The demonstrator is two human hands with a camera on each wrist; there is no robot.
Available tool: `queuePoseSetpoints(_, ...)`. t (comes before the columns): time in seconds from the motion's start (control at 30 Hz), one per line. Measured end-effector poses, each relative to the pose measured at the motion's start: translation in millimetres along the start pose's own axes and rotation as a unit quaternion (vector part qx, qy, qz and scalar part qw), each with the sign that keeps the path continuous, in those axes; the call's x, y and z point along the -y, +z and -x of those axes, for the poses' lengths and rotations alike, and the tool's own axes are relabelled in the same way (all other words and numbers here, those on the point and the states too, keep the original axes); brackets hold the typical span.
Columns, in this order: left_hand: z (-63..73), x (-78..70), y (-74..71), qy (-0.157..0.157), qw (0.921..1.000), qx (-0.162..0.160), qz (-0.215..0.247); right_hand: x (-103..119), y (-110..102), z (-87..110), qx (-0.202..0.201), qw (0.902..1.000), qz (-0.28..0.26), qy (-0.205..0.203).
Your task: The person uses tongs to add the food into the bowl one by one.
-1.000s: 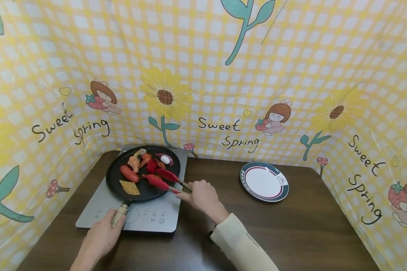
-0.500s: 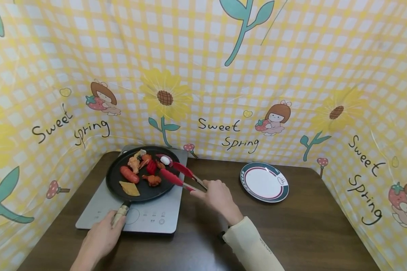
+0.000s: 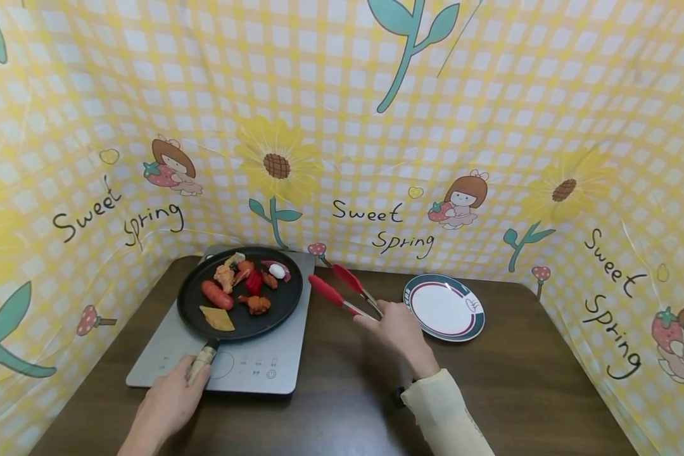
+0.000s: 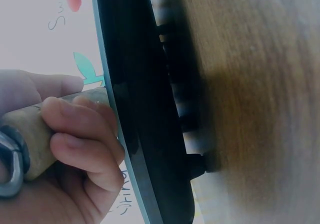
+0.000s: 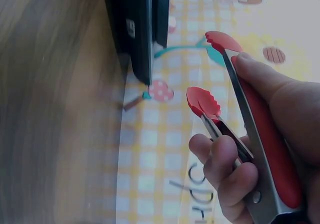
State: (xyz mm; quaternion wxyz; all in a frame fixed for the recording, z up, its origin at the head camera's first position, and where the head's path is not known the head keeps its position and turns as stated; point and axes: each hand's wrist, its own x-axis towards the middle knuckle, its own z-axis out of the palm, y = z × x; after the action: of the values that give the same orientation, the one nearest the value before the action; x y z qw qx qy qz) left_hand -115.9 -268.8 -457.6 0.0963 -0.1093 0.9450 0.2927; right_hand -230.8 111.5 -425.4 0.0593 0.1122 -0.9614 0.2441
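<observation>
My left hand [image 3: 171,394] grips the handle [image 3: 201,361] of a black frying pan [image 3: 194,316]; in the left wrist view its fingers [image 4: 82,121] curl round it. In the pan lie a sausage [image 3: 217,294], a flat yellow piece [image 3: 217,318], a small drumstick [image 3: 255,304] and several other foods. With my right hand [image 3: 400,332] I hold red-tipped tongs [image 3: 327,291] over the table, right of the pan. Their tips stand apart with nothing between them, as the right wrist view also shows the tongs [image 5: 265,134].
Under the pan is a silver induction cooktop [image 3: 262,367] on the brown wooden table [image 3: 342,405]. A white plate [image 3: 441,309] with a green rim lies at the right, close behind my right hand. Yellow checked cloth [image 3: 365,158] walls the back and sides.
My right hand has moved right with the tongs, away from the drumstick and out past the pan's edge. The drumstick stays in the pan. My left hand keeps its hold on the handle.
</observation>
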Motion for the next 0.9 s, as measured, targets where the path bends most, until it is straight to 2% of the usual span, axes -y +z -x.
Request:
queuePoseSetpoints(0.23,0.2,-0.2,-0.7,0.003,1.0,0.001,-0.001,-23.9,-8.1,3.4,-0.02,0.9987,-0.012,0.046)
queuePoseSetpoints(0.57,0.4,-0.2,2.1,0.01,0.9999,-0.012,-0.005,-50.2,-14.9,10.9,-0.019,0.9932,-0.043,0.106)
queuePoseSetpoints(0.9,-0.3,-0.4,0.9,0.012,0.9998,-0.014,-0.009,-68.1,-24.9,19.4,-0.024,0.9918,-0.031,0.122)
